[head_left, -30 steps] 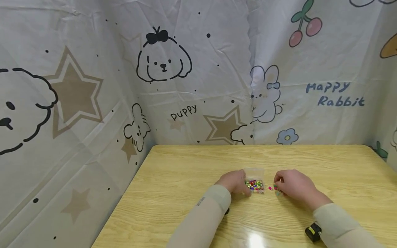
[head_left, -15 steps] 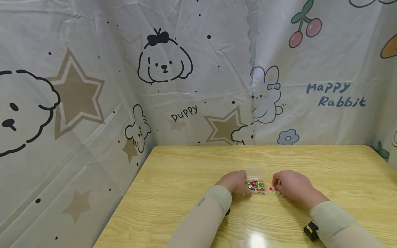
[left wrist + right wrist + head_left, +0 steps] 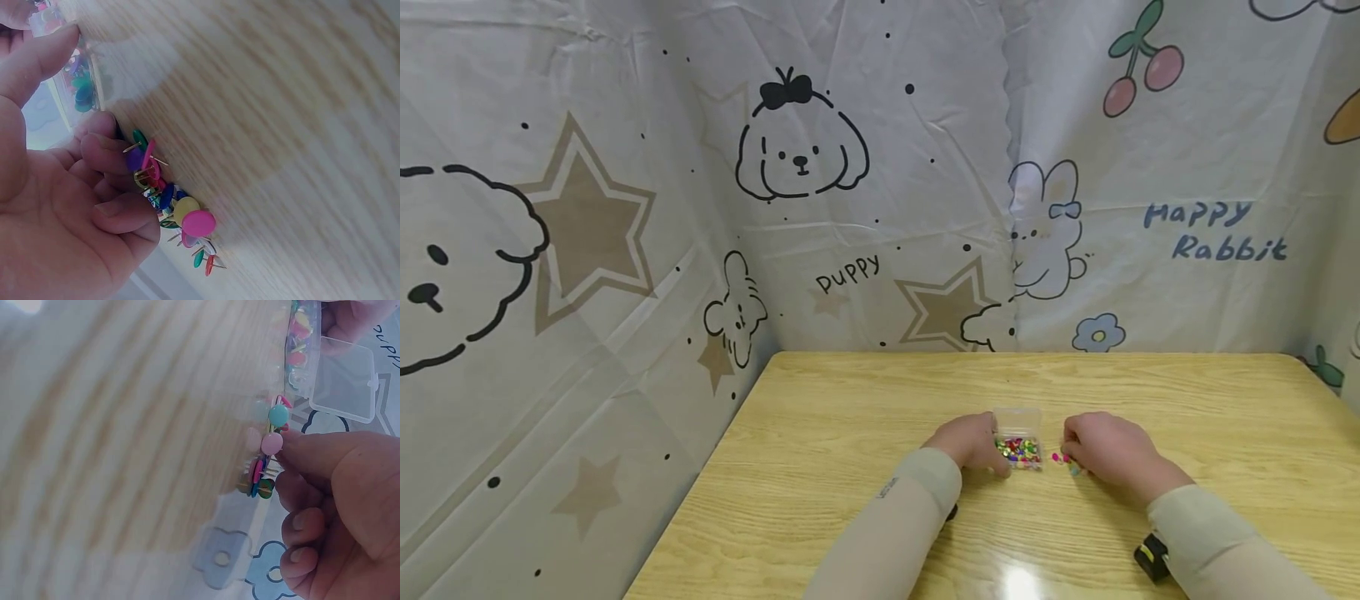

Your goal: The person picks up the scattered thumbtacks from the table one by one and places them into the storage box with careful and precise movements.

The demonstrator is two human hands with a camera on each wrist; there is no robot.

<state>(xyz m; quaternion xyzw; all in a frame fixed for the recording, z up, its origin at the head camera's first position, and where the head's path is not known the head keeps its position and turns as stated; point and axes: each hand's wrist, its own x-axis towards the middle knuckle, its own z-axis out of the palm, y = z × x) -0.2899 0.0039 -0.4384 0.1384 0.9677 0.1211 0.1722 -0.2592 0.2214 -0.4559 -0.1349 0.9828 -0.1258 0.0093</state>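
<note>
My left hand [image 3: 970, 442] holds the small clear plastic box [image 3: 1019, 467] by its left end, thumb and a finger to either side in the left wrist view. Coloured thumbtacks [image 3: 1019, 451] fill the box, and its clear lid [image 3: 342, 381] stands open at the back. Right of it, my right hand [image 3: 1108, 450] has thumb and index finger brought together at a thumbtack [image 3: 285, 427], among loose thumbtacks [image 3: 272, 444]; the tips are partly hidden. Beside my left hand's curled lower fingers lies another heap of thumbtacks [image 3: 186, 212], hidden from the head view.
The wooden table [image 3: 865, 392] stretches around the box. A white printed cloth [image 3: 880, 167] hangs behind and at the left. A black device [image 3: 1152, 557] sits at the right wrist, by the sleeve [image 3: 1217, 533].
My right hand shifts slightly among the loose thumbtacks, its thumb and index finger drawing closer together. The left hand stays on the box. The head view moves a little.
</note>
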